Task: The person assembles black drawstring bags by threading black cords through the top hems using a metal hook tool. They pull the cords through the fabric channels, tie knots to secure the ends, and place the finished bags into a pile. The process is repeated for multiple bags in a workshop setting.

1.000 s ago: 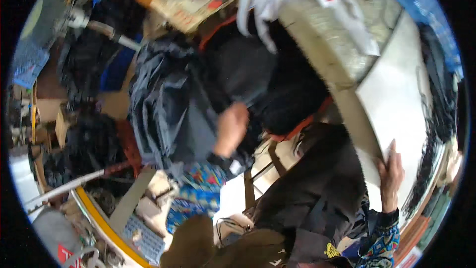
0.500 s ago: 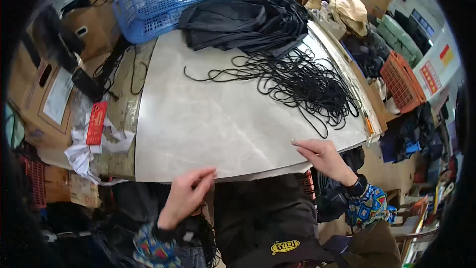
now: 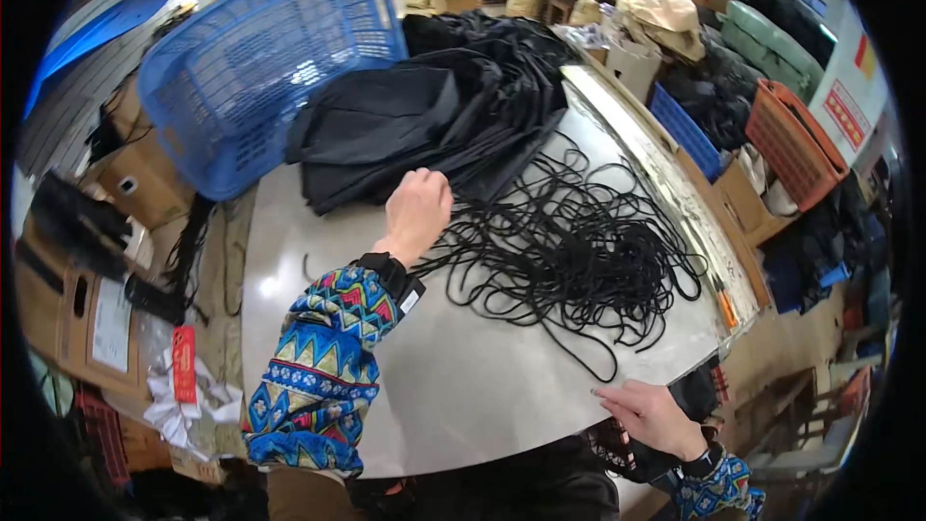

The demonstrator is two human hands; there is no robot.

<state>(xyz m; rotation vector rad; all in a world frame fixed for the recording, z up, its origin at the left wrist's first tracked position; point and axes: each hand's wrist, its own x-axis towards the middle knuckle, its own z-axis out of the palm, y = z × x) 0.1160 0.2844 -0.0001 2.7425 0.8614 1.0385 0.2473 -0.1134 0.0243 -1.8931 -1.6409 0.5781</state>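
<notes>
My left hand (image 3: 420, 212) is stretched far over the table, at the near edge of a heap of black fabric (image 3: 386, 125). Its fingers curl under, and their tips are hidden; whether it grips fabric or cord cannot be made out. Beside it, to the right, spreads a loose tangle of black cord (image 3: 608, 260). Near the table's front right edge is my right hand (image 3: 656, 417), thumb and forefinger pinched together. A tiny shiny spot shows at those fingertips, too small to name. One cord loop lies just short of them.
The pale tabletop (image 3: 453, 376) curves across the front. A blue plastic basket (image 3: 260, 68) leans at the far left. Cardboard boxes (image 3: 106, 328) and a red packet (image 3: 183, 367) stand left. An orange tool (image 3: 725, 309) lies on the right edge; an orange crate (image 3: 796, 145) is beyond.
My left hand has gone from the table's front edge forward to the black fabric. My right hand stays by the front right edge, still pinched. The view has shifted, showing more of the room's far side.
</notes>
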